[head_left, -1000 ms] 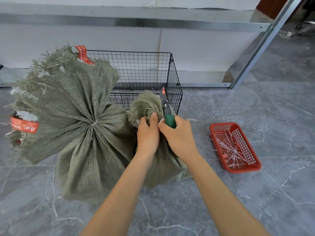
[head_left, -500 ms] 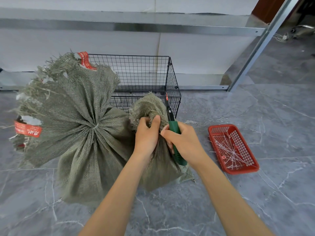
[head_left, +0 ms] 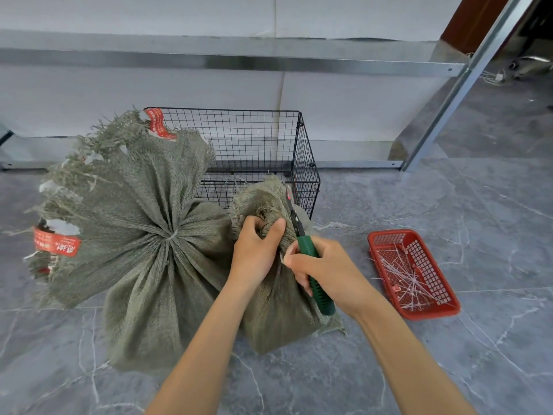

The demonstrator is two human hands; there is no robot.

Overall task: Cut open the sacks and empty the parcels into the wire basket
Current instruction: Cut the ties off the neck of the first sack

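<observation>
Nearest, the right hand (head_left: 326,268) is curled tight round a green-handled cutter (head_left: 321,298), its blade up against the small sack's (head_left: 278,319) gathered neck, which the left hand (head_left: 254,253) clenches. Left of the small sack leans a bigger tied sack (head_left: 143,235); to its right lies a red tray (head_left: 434,313) — and just behind it stands the wire basket (head_left: 305,163).

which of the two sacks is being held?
The smaller sack, on the right: left hand grips its neck. No hand holds the big red-taped sack.

Rough woven sacks (head_left: 140,235) (frayed edges), black wire basket (head_left: 305,163), glossy red plastic tray (head_left: 431,314)
</observation>
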